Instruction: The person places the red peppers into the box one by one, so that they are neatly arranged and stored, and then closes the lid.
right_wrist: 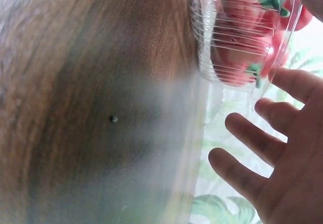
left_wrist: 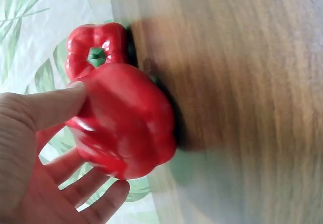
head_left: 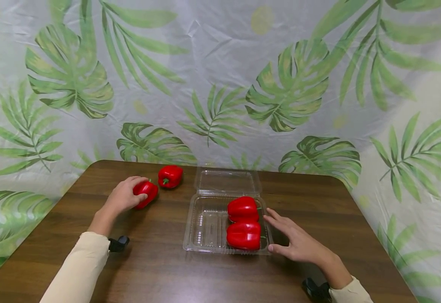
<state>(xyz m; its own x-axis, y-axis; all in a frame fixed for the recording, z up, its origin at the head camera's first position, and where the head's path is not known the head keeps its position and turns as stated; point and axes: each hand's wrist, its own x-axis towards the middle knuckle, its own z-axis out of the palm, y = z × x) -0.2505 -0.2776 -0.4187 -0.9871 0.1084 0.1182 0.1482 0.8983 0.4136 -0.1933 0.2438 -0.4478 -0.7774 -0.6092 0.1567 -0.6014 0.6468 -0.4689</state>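
Red pepper (head_left: 149, 194) lying at left of desk (head_left: 159, 273), left hand (head_left: 124, 195) gripping it, thumb and fingers parting to pepper's width. Second pepper (head_left: 170, 176) resting just beyond. Clear container (head_left: 209, 229) standing rightward, lid (head_left: 225, 182) lying back; far pepper (head_left: 242, 209) and near pepper (head_left: 243, 236) filling right half. Right hand (head_left: 300, 240) spreading fingers at container's right rim, grasping nothing. Leaf-print cloth (head_left: 220, 54) hanging behind.

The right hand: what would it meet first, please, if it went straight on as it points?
Probably the clear container, whose rim lies beside the right hand; whether they touch is unclear.
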